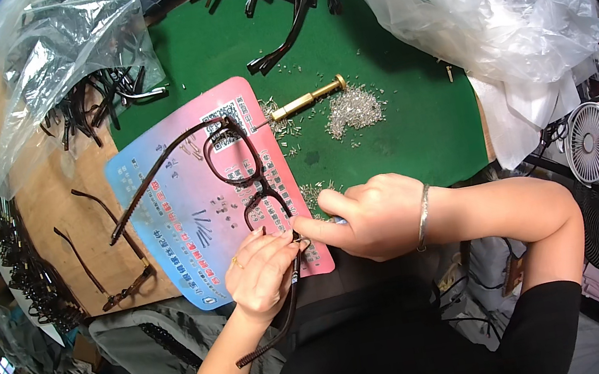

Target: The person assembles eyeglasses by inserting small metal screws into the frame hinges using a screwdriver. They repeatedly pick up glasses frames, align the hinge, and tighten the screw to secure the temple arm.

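Note:
My left hand [260, 271] is closed around the near end of a dark eyeglass frame [264, 181], gripping it where the rim meets a temple arm [287, 322]. That arm points down toward me, while the other temple [156, 169] stretches away to the left. My right hand [375, 216], with a bangle on the wrist, comes in from the right with curled fingers. Its fingertips meet the left hand's at the hinge; anything tiny between them is hidden. Beyond the frame, a brass screwdriver [309, 98] lies with its tip toward the lens opening.
A pink-and-blue printed card [155, 217] lies on the green mat [425, 140], with a pile of tiny screws [354, 109] to its right. Another pair of glasses [128, 292] rests at left. Plastic bags [445, 15] and dark temple arms [296, 15] crowd the far side.

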The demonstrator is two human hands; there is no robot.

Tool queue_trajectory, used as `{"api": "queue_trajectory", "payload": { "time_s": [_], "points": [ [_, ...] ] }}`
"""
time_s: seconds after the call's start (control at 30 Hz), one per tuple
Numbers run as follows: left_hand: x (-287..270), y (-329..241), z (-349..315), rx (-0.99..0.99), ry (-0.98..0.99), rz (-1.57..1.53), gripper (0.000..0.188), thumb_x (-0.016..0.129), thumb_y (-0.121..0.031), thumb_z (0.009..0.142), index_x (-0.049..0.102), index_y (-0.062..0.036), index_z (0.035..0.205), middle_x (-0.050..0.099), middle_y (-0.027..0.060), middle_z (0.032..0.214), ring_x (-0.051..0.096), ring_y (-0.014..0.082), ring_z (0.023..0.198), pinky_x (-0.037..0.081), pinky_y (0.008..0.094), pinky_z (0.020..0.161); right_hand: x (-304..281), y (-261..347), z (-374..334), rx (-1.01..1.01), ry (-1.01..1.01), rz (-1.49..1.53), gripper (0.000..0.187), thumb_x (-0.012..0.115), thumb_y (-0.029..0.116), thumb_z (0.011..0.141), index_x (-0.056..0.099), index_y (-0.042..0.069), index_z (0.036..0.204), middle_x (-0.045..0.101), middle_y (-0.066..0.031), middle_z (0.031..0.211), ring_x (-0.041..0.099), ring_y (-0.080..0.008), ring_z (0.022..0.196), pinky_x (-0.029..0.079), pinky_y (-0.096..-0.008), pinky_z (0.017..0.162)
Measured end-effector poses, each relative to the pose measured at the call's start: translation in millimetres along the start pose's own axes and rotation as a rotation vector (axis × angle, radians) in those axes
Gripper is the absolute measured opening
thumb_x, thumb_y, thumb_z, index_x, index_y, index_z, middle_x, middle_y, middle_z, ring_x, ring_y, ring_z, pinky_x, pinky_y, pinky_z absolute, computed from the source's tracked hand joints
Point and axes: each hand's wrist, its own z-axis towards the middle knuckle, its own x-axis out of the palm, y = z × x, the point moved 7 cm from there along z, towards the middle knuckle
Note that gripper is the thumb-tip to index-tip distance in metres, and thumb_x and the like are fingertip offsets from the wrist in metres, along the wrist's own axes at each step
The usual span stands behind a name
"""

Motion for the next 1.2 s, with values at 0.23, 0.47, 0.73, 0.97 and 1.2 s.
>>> {"api": "queue_trajectory", "payload": {
  "time_s": [0.23, 0.47, 0.73, 0.97, 1.2],
  "points": [
    [0.0, 1.8, -5.7, -0.011, -0.034, -0.013, 0.016, 0.078, -0.005, 0.063, 0.065, -0.0056, 0.072, 0.067, 0.0065, 0.078, 0.065, 0.0207, 0.070, 0.054, 0.0355, 0.076, 3.7, -1.1, 4.8, -0.008, 0.054, 0.061, 0.052, 0.062, 0.017, 0.074, 0.048, 0.009, 0.124, 0.048, -0.0091, 0.077, 0.056, -0.0199, 0.047, 0.047, -0.0314, 0.040],
    [2.5, 2.7, -6.6, -0.011, -0.043, -0.039, 0.016, 0.078, -0.004, 0.063, 0.065, -0.0054, 0.073, 0.067, 0.0074, 0.078, 0.065, 0.0206, 0.071, 0.053, 0.0368, 0.078, 4.9, -1.1, 4.8, -0.004, 0.112, 0.072, 0.056, 0.060, 0.012, 0.072, 0.045, 0.006, 0.125, 0.051, -0.0138, 0.083, 0.060, -0.0246, 0.051, 0.050, -0.0345, 0.044],
    [-15.2, -16.2, 16.3, -0.061, -0.036, -0.093, 0.020, 0.077, -0.005, 0.061, 0.067, -0.0089, 0.078, 0.068, 0.0014, 0.084, 0.054, 0.0130, 0.060, 0.038, 0.0353, 0.092, -27.7, -7.4, -25.1, 0.074, -0.059, 0.108, 0.052, 0.067, 0.027, 0.075, 0.050, 0.008, 0.121, 0.050, -0.0099, 0.084, 0.061, -0.0207, 0.061, 0.050, -0.0321, 0.049],
    [-79.4, -42.7, 33.0, -0.157, 0.064, 0.187, 0.019, 0.071, -0.003, 0.062, 0.060, -0.0036, 0.077, 0.056, 0.0041, 0.062, 0.051, 0.0172, 0.048, 0.040, 0.0283, 0.042, -18.8, -20.6, -20.3, 0.136, -0.131, 0.174, 0.040, 0.061, 0.026, 0.082, 0.051, 0.007, 0.116, 0.050, -0.0093, 0.086, 0.059, -0.0243, 0.064, 0.049, -0.0341, 0.054],
    [-115.8, 7.6, -43.1, -1.002, -0.025, 0.210, 0.013, 0.067, -0.007, 0.069, 0.060, -0.0007, 0.078, 0.060, 0.0086, 0.058, 0.058, 0.0212, 0.048, 0.045, 0.0286, 0.048, -16.5, -27.3, -16.9, 0.148, -0.087, 0.183, 0.036, 0.062, 0.025, 0.082, 0.053, 0.006, 0.111, 0.052, -0.0087, 0.085, 0.059, -0.0244, 0.064, 0.050, -0.0327, 0.055]
  ]
}}
